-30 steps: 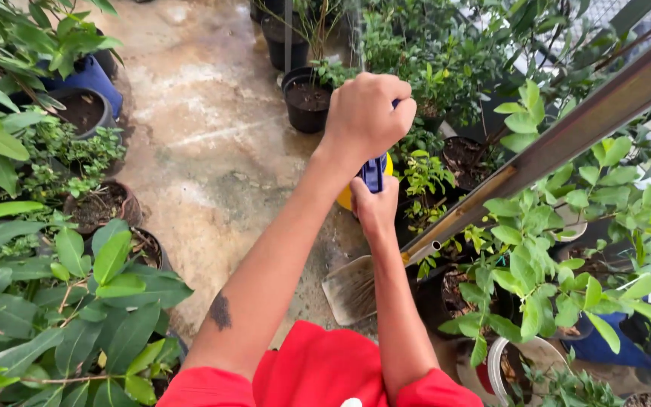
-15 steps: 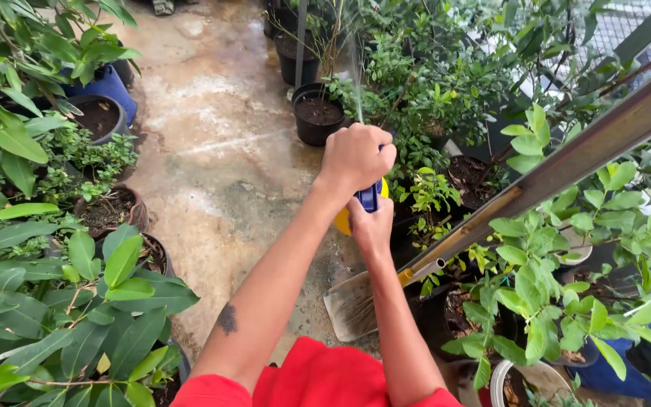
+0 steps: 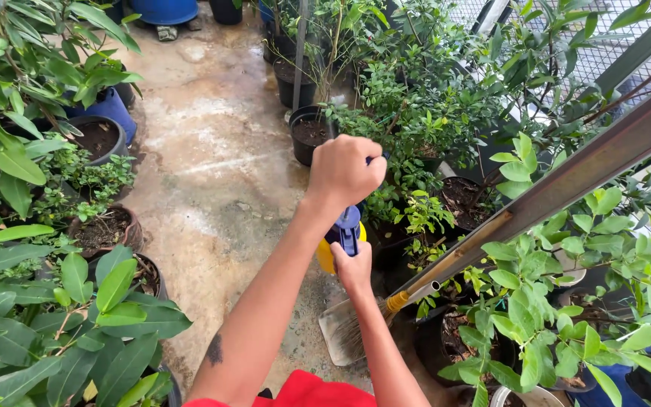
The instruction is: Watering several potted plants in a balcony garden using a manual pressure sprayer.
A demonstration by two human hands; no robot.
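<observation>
My left hand (image 3: 344,172) fists the pump knob; my right hand (image 3: 353,267) clasps the rigid, probably water-heavy sprayer (image 3: 340,240) by its handle.

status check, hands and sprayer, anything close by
Left hand fisted on the pump handle atop the sprayer. Right hand grips it from below. Sprayer blue and yellow, held over potted plants. Broom leaning just beneath.

Concrete floor (image 3: 212,173), wet, stained. Black plant pots (image 3: 307,136) along both sides; broom head (image 3: 344,328) on floor.
</observation>
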